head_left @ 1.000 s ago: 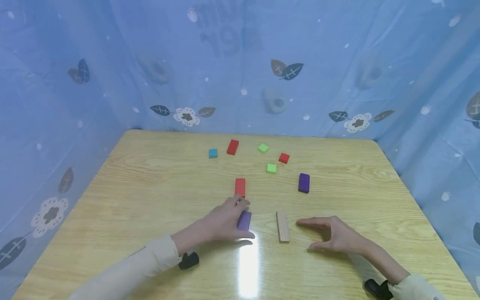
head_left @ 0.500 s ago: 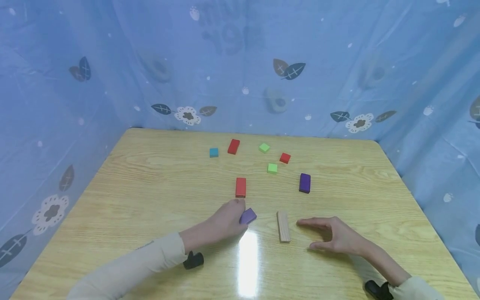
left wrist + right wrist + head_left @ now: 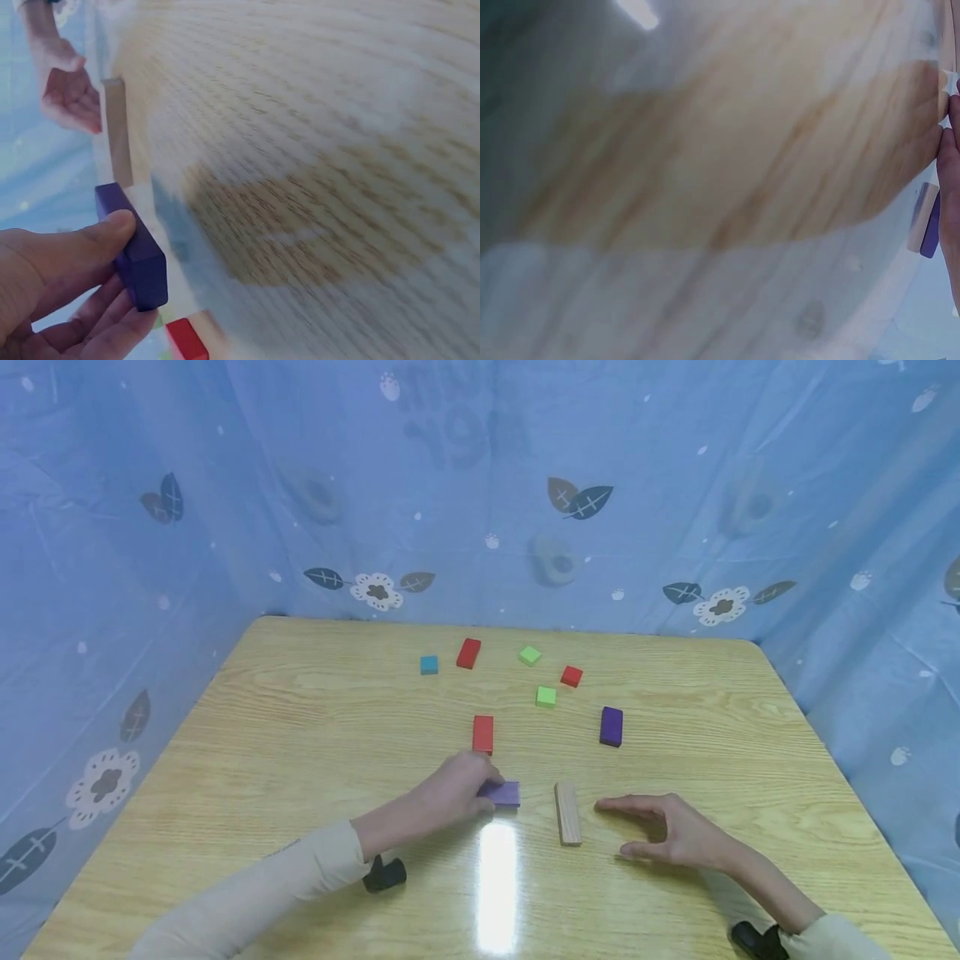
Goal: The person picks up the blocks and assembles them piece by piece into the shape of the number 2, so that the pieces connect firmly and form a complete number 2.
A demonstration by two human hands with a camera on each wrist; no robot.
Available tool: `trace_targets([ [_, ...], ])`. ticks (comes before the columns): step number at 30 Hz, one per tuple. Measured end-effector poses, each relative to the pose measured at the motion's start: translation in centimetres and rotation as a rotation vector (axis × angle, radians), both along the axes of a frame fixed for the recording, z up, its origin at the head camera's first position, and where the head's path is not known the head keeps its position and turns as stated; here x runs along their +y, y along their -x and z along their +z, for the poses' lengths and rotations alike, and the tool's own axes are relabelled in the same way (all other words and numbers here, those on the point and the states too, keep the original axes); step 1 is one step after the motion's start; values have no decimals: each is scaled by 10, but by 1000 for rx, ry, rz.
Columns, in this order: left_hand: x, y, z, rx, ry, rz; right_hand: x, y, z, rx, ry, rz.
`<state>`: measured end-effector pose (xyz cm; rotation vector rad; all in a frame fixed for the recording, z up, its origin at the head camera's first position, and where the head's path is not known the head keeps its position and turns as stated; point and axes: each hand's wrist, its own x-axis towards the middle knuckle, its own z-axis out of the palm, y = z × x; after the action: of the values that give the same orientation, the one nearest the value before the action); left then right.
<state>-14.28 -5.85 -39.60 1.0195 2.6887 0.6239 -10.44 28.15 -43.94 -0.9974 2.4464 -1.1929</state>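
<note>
My left hand (image 3: 453,787) pinches a purple wooden block (image 3: 502,793) between thumb and fingers. In the head view the block points sideways, its free end towards the plain wooden block (image 3: 568,814). The left wrist view shows the thumb along one face of the purple block (image 3: 139,251) and the fingers beneath. To the right of the plain block, my right hand (image 3: 678,833) rests at the table with thumb and fingers apart, holding nothing. A red block (image 3: 483,734) lies just beyond my left hand.
Farther back on the wooden table (image 3: 300,718) lie a second purple block (image 3: 611,727), two green pieces (image 3: 546,697), a small red piece (image 3: 572,677), a longer red block (image 3: 468,653) and a blue piece (image 3: 429,665). A blue patterned curtain (image 3: 480,468) surrounds the table's back and sides.
My left hand has closed its fingers on the purple block and turned it from pointing away to lying sideways. My right hand and the other blocks have stayed put.
</note>
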Motion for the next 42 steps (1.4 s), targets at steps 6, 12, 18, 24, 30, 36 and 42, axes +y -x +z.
trace_targets([
  [6,8,-3,2,-6,5,-46,-1,-1,0,4,11,12],
  [12,16,0,-1,-15,-2,-83,-2,-2,-1,7,13,3],
  [18,20,3,-5,-35,-6,-97,-1,-1,-3,16,11,2],
  [24,21,4,-8,-31,-6,-94,0,-1,-2,16,4,1],
  [30,22,8,-10,-76,-6,-65,0,-1,0,-15,11,-11],
  [36,23,9,-10,-90,2,-64,-32,-10,17,-95,-31,-335],
  [42,24,10,-10,-61,-9,-73,-87,-13,28,7,-331,-507],
])
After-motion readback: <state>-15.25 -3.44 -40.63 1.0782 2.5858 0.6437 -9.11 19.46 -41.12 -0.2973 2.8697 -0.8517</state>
